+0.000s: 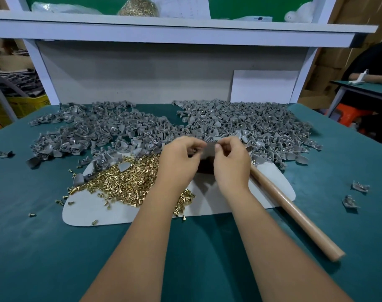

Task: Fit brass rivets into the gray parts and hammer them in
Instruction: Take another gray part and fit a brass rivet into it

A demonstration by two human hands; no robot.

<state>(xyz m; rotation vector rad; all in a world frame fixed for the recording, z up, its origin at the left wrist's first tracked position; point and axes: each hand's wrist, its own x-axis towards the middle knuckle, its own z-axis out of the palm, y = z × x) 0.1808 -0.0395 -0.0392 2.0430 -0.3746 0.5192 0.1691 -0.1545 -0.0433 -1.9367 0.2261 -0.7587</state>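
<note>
We hold one small gray moulded plastic part (210,147) between both hands, raised above the white oval mat (270,182): our left hand (181,159) has its fingers curled round the part's left side, and our right hand (231,160) pinches its right edge between thumb and forefinger. Whether a rivet already sits between our fingers we cannot tell; the fingertips hide it. In this single head view, the loose heap of small brass rivets (124,182) lies on the mat just left of and under our left wrist, with strays scattered onto the green table cover (185,258). Two wide piles of gray parts (240,125) spread behind our hands, and two stray parts (355,192) lie well apart on the right. The hammer with the pale wooden handle (294,212) lies untouched beside our right forearm, its head hidden behind the hand. We judge the fitting step to be in hand, with hammering not yet begun. The risks we see: a rivet slipping from the fingertips into the pile, or seating crooked in its hole so a blow would bend it; our left forearm could also sweep rivets off the mat.
</note>
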